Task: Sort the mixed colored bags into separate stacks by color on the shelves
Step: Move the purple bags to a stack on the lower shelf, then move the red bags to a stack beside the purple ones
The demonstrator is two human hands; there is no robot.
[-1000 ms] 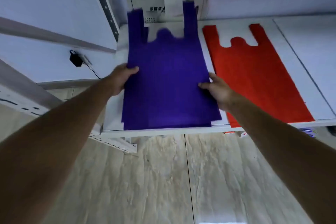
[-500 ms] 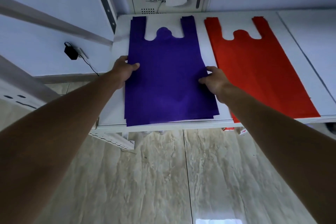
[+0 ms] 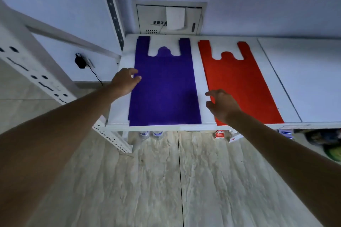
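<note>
A stack of purple bags (image 3: 164, 86) lies flat on the white shelf (image 3: 302, 83), handles toward the wall. To its right a stack of red bags (image 3: 238, 83) lies flat the same way. My left hand (image 3: 125, 81) hovers at the purple stack's left edge, fingers loosely curled, fingertips just touching or just off the fabric. My right hand (image 3: 221, 105) is open with fingers apart, over the gap between the two stacks and covering the red stack's near left corner. Neither hand holds a bag.
A white wall box (image 3: 169, 18) sits behind the shelf. A perforated metal upright (image 3: 110, 5) rises at the left. A black plug and cable (image 3: 81, 61) hang on the left wall. Bottles (image 3: 151, 134) and small cartons (image 3: 219, 134) stand under the shelf above a marble floor.
The purple bag was laid flat onto the purple stack. Both hands let go of it; the right hand moved right toward the red stack and the left hand lifted at the edge.
</note>
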